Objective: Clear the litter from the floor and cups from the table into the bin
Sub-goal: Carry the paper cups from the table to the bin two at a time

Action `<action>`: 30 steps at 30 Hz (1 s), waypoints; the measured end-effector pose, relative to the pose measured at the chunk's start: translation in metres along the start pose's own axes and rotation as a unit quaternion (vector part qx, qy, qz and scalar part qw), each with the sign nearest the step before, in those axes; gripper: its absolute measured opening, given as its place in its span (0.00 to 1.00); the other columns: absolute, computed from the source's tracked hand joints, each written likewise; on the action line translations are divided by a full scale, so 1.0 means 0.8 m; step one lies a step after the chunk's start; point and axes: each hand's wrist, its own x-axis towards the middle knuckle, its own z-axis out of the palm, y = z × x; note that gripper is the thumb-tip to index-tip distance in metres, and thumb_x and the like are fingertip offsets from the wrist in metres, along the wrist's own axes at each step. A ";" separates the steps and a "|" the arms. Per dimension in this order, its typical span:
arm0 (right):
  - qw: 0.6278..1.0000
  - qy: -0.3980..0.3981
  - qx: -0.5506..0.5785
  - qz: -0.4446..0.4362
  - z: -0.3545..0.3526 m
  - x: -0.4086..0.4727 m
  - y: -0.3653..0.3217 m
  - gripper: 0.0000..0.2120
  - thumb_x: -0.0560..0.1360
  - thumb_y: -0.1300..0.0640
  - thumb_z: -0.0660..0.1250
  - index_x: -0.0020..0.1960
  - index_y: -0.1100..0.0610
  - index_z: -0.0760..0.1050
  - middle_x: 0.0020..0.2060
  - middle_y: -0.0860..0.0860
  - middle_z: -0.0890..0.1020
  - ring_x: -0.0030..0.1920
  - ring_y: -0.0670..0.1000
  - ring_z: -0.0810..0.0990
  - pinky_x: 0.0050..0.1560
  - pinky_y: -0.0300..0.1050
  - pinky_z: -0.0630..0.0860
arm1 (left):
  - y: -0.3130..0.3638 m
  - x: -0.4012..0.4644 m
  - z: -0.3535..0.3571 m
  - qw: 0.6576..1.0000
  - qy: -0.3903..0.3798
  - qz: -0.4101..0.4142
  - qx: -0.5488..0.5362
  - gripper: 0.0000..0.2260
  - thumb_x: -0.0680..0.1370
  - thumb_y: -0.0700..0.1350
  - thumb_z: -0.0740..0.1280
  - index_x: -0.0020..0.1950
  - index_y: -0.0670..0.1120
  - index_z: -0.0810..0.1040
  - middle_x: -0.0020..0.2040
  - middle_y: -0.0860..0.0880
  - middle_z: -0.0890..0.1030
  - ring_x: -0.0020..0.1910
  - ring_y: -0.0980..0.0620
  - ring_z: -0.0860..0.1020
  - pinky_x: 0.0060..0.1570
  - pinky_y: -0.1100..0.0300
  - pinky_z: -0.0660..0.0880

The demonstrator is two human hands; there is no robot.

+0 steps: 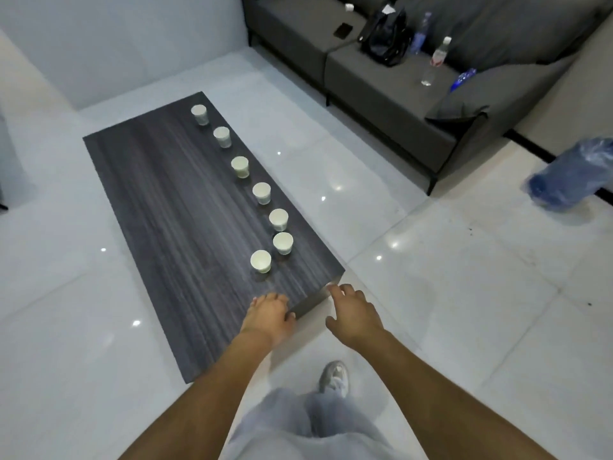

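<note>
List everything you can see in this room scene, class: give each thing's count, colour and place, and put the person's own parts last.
small paper cups: seven, pale cream, in a row along the table's right edge
low rectangular wooden table: one, dark grey, centre-left on the floor
fabric sofa: one, dark grey, top right
plastic bottles: three, clear and blue, on the sofa
black bag: one, on the sofa
bin with blue liner: one, far right on the floor
glossy tiled floor: white
shoe: one, grey-white, bottom centre
hands: left hand over the table's near corner, right hand beside it; both hold nothing
</note>
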 end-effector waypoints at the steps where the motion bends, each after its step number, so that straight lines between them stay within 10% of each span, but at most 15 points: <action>1: 1.000 -0.006 -0.007 -0.011 -0.008 0.017 0.001 0.25 0.76 0.51 0.65 0.71 0.51 0.62 0.69 0.54 0.68 0.64 0.56 0.70 0.61 0.50 0.72 | 0.001 0.010 -0.005 1.000 0.001 -0.015 -0.013 0.18 0.80 0.51 0.59 0.68 0.45 0.70 0.66 0.45 0.72 0.66 0.45 0.68 0.71 0.52 0.61; 30: 0.964 -0.165 -0.145 -0.147 0.069 0.473 -0.070 0.33 0.74 0.56 0.66 0.75 0.50 0.55 0.75 0.54 0.57 0.72 0.59 0.58 0.67 0.55 0.65 | -0.141 0.355 0.026 0.975 -0.037 -0.182 -0.120 0.30 0.75 0.49 0.67 0.74 0.47 0.60 0.74 0.44 0.62 0.73 0.43 0.60 0.73 0.49 0.58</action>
